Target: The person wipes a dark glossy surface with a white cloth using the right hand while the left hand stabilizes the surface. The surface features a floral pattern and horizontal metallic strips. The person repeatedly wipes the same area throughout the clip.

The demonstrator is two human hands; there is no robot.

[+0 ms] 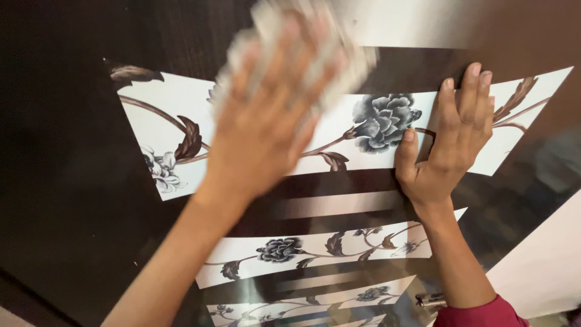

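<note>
Surface: a dark, glossy door panel (72,181) is viewed from close by; white bands printed with grey flowers and brown leaves are set across it, with silver strips between them.
Upper band: the widest floral band (163,115) has its long axis running side to side across the panel, its right end rising slightly toward the upper right; a large grey flower (384,121) is printed near its middle.
Left hand: the left hand (266,130) is pressed flat, fingers spread, on a pale cloth (339,57); the cloth is pinned against the panel over the upper band's top edge rather than clenched; both are heavily blurred, so the cloth's outline cannot be made out exactly.
Right hand: the right hand (451,136) is laid open and flat on the right part of the upper band, fingers together and pointing up, thumb beside the grey flower; nothing is gripped.
Lower bands: narrower floral bands (315,248) are stacked below, parallel to the upper one.
Fitting: a metal handle (428,299) is seen just beside the right forearm, low on the panel.
Sleeve: a red cuff (484,315) is visible on the right arm.
</note>
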